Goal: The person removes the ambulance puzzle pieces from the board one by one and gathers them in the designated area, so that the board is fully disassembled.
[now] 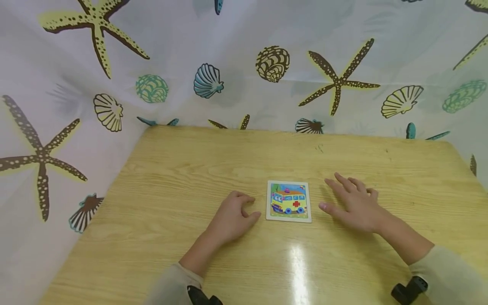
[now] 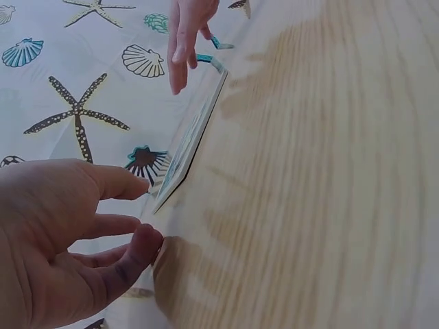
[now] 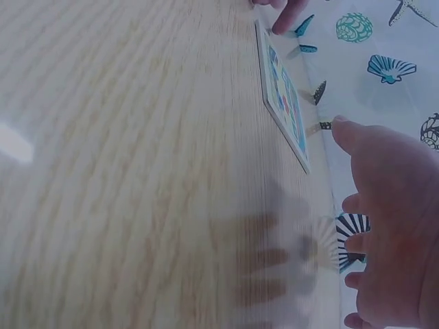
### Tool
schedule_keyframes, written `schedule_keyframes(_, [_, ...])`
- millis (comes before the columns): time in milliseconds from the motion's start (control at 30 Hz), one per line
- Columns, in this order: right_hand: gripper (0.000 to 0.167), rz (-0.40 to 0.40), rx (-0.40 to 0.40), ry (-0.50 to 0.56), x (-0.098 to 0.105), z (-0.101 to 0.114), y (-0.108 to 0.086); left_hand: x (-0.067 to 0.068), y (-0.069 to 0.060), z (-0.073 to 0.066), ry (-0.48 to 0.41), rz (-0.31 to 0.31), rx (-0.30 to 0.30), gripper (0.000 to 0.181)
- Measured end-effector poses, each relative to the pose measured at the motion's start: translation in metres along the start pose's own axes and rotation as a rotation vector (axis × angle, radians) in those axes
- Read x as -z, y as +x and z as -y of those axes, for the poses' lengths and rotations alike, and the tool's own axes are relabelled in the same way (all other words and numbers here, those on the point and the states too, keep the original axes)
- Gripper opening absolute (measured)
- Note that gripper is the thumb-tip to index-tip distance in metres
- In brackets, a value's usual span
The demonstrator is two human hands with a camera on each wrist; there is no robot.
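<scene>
A small square picture board (image 1: pixel 288 201) with a white border lies flat on the wooden table. Its picture is a cartoon yellow ambulance with a red cross; any finer seams are too small to make out. To its left, my left hand (image 1: pixel 232 217) rests with loosely bent fingers, thumb and forefinger apart and nothing between them. Fingertips of that hand come close to the near corner of the board (image 2: pixel 192 140) in the left wrist view. On the other side, my right hand (image 1: pixel 356 207) hovers with spread fingers, a small gap from the board, holding nothing.
Wooden tabletop (image 1: pixel 183 169) surrounds the board. A white cloth (image 1: pixel 236 38) printed with starfish and shells hangs behind the table and along its left side. Black devices (image 1: pixel 409 290) are strapped at both wrists, over light sleeves (image 1: pixel 450 275).
</scene>
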State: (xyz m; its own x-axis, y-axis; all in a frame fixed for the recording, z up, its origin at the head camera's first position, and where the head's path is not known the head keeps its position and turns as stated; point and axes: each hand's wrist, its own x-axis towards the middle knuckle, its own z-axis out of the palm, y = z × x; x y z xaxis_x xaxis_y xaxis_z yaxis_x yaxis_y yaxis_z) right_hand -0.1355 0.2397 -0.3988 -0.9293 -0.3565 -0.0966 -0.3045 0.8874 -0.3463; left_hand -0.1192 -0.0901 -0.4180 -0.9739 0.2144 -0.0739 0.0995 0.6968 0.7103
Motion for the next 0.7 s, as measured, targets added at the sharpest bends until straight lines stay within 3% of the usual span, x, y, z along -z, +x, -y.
schedule_keyframes(267, [0.074,-0.008,0.063,0.002,-0.009,0.010,0.012,-0.020,0.008,-0.012,-0.148,-0.047,0.047,0.042])
schedule_keyframes(700, [0.070,0.000,0.126,0.039,-0.019,0.027,0.034,-0.031,0.015,-0.019,-0.199,-0.118,0.078,0.041])
